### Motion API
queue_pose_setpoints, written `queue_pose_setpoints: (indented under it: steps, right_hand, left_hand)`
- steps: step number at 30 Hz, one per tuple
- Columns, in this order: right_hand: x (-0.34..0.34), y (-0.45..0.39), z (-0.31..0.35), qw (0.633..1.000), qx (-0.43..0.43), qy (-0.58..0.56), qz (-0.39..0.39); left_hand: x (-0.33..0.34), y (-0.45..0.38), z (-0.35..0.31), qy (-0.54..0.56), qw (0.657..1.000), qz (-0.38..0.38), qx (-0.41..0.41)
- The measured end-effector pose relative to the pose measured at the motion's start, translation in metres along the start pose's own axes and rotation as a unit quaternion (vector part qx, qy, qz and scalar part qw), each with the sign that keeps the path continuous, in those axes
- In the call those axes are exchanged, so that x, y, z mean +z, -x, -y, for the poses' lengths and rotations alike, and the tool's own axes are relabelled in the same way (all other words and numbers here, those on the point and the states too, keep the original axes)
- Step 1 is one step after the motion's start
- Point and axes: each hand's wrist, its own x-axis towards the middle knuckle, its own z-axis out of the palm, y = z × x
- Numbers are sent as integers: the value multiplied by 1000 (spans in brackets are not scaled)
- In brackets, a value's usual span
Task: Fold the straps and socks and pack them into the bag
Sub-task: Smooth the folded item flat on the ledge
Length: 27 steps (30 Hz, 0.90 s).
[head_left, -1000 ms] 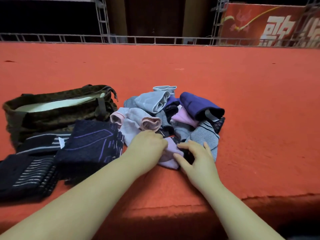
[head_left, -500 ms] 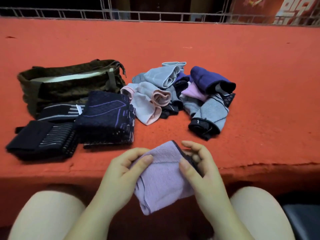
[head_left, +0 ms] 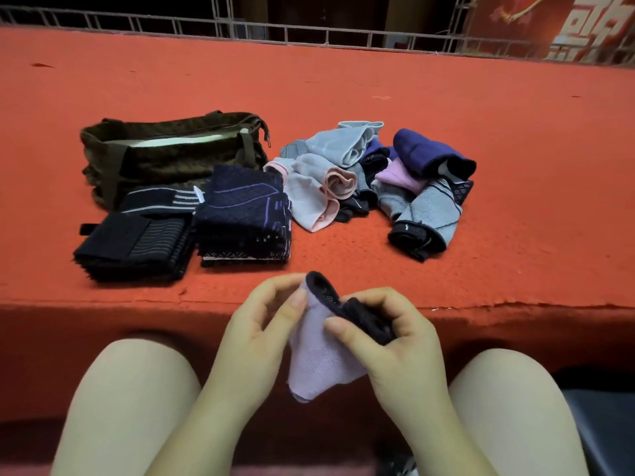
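A lilac sock [head_left: 318, 362] with a black cuff hangs between my hands, just in front of the platform's front edge and above my knees. My left hand [head_left: 256, 333] pinches its upper left side. My right hand [head_left: 395, 341] grips the black cuff. A loose pile of socks [head_left: 371, 173] in grey, pink, purple and blue lies on the red carpet [head_left: 515, 139]. Left of the pile are two stacks of folded dark straps [head_left: 245, 214] [head_left: 135, 245]. Behind them an olive-brown bag [head_left: 165, 152] lies with its top open.
The carpeted platform drops off at its front edge [head_left: 498, 307], close to my knees. A metal railing [head_left: 309, 32] runs along the far side. A dark seat [head_left: 604, 427] shows at the lower right.
Both hands lifted the lilac sock out of the pile and drew it back past the platform edge. My right hand has since closed round the black cuff, bunching it.
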Motion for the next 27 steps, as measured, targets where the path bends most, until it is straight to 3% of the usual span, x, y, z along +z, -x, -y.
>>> queue_pose_setpoints:
  steps: [9,16,20,24,27]
  right_hand:
    - [21,12,-2,980,-120,160,-16]
    - [23,16,0,998,-42,45,-28]
    - [20,11,-1,997,15,4,-75]
    - [19,9,-1,998,62,26,-8]
    - [19,9,-2,997,43,63,14]
  left_hand:
    - [20,0,-5,114,983,-47,-136]
    - [23,3,0,75,985,-91,-125]
    - [25,4,-1,113,978,-140,-107]
    - [27,6,-2,167,965,-154,-132]
    - [28,5,-2,166,964,-153,-139]
